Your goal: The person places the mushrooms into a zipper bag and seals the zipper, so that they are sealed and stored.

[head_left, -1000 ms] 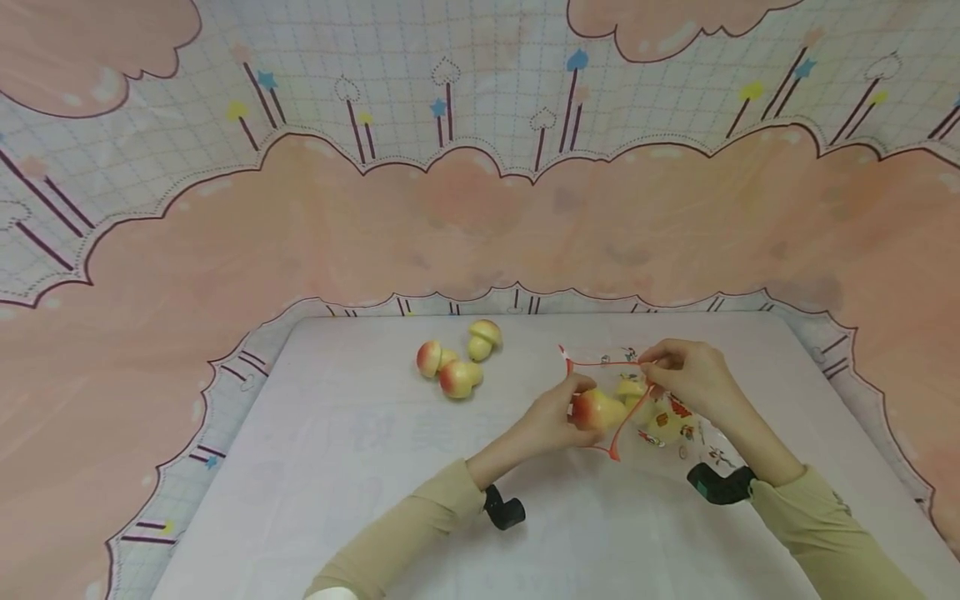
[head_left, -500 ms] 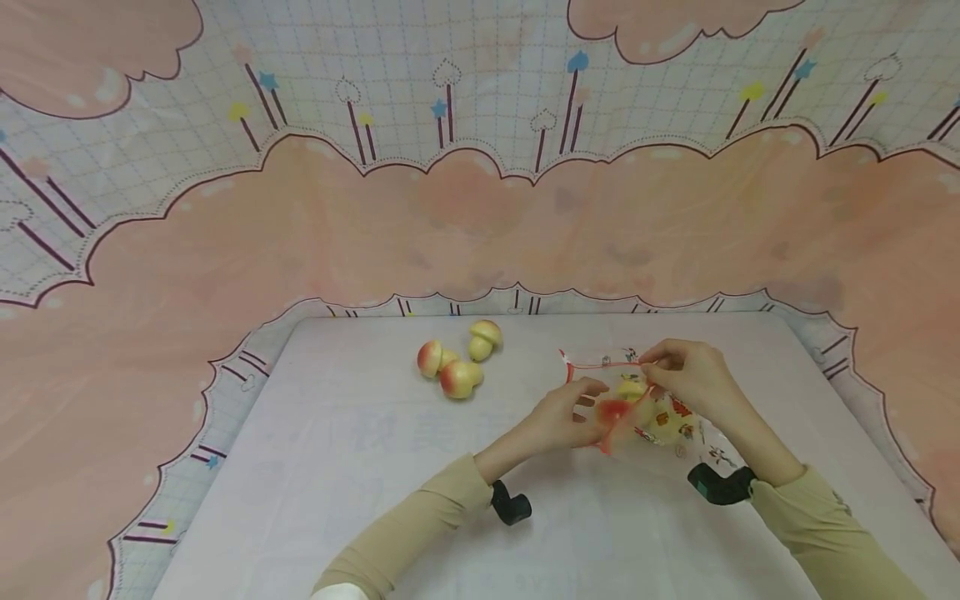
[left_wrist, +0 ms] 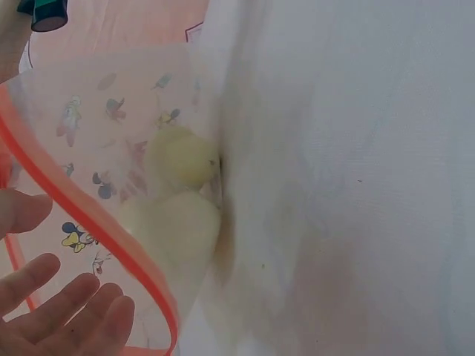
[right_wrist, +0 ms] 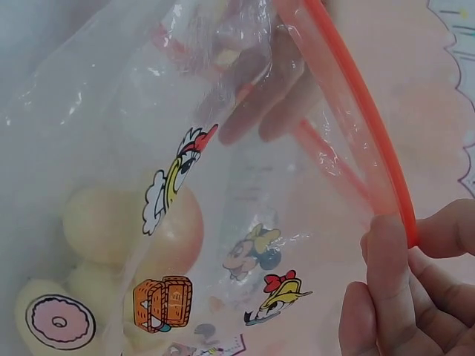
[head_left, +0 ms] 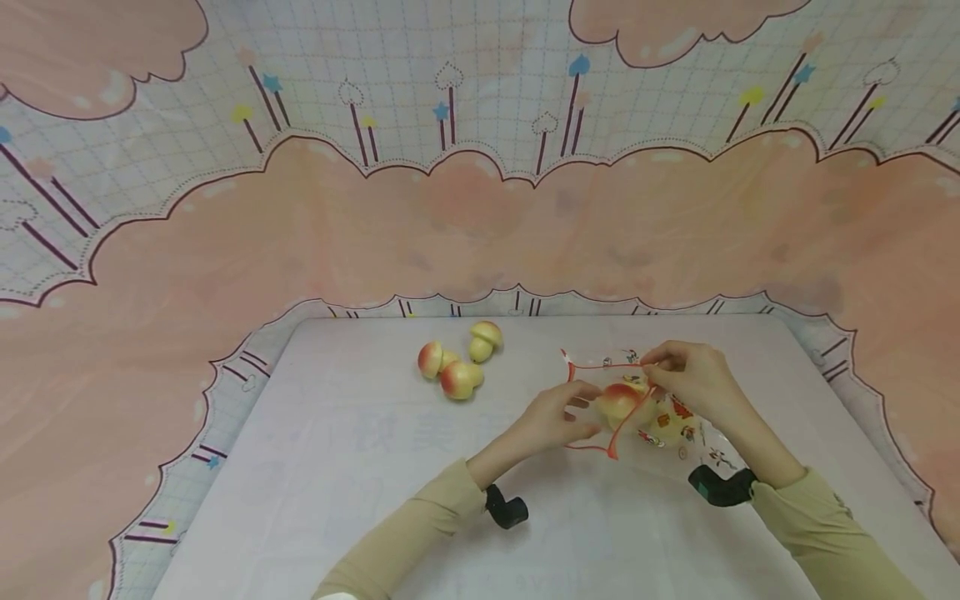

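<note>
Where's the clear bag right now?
In the head view, the clear bag is right of centre, between the left hand at its mouth and the right hand pinching its edge.

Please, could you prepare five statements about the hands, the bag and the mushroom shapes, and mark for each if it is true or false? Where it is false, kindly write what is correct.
1. The right hand pinches the red edging of the transparent, cartoon-printed plastic bag. True.
2. The left hand grips a mushroom tightly. False: its fingers are spread apart and hold nothing.
3. Three glossy, yellow, red-tinged mushroom-shaped pieces lie outside the bag on the white tabletop. True.
4. In the head view, those three pieces are to the right of the bag. False: they are to its left.
5. The bag hides everything inside it. False: pale yellow rounded shapes show through.
</note>
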The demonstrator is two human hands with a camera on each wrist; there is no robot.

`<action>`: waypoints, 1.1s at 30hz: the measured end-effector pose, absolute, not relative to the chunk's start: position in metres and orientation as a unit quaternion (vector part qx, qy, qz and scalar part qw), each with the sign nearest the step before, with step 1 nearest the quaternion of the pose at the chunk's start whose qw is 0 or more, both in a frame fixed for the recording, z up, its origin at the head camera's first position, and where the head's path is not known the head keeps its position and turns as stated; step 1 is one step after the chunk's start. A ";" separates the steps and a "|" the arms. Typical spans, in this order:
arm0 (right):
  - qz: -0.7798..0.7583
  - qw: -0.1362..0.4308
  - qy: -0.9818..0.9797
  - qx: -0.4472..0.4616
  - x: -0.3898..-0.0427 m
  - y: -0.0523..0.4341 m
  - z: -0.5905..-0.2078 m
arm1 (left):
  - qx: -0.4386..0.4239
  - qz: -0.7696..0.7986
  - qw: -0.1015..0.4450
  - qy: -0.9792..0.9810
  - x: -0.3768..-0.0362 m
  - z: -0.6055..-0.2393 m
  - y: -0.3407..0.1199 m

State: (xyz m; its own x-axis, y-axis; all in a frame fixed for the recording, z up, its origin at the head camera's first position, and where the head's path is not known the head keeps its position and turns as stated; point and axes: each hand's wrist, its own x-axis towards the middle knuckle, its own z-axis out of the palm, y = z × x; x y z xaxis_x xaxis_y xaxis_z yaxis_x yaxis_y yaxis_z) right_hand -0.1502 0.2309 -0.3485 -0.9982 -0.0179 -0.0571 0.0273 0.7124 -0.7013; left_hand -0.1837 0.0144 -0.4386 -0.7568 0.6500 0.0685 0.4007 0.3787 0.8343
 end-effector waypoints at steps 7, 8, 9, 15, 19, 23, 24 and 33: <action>-0.377 0.027 0.926 0.000 -0.150 0.231 -0.349 | 0.312 0.469 0.135 0.815 -0.181 -0.435 0.010; -0.377 0.026 0.926 0.000 -0.150 0.231 -0.349 | 0.313 0.470 0.133 0.815 -0.181 -0.435 0.009; -0.378 0.026 0.926 -0.001 -0.150 0.231 -0.349 | 0.313 0.471 0.132 0.814 -0.180 -0.434 0.008; -0.383 0.024 0.923 -0.005 -0.150 0.232 -0.350 | 0.307 0.482 0.122 0.812 -0.176 -0.430 0.002; -0.384 0.023 0.923 -0.007 -0.150 0.233 -0.350 | 0.296 0.485 0.113 0.815 -0.175 -0.429 -0.003; -0.383 0.023 0.923 -0.007 -0.151 0.232 -0.351 | 0.284 0.494 0.101 0.815 -0.176 -0.430 -0.010; -0.383 0.024 0.923 -0.007 -0.151 0.232 -0.351 | 0.282 0.498 0.097 0.814 -0.176 -0.430 -0.012; -0.385 0.023 0.922 -0.010 -0.152 0.232 -0.352 | 0.250 0.516 0.098 0.813 -0.181 -0.432 -0.029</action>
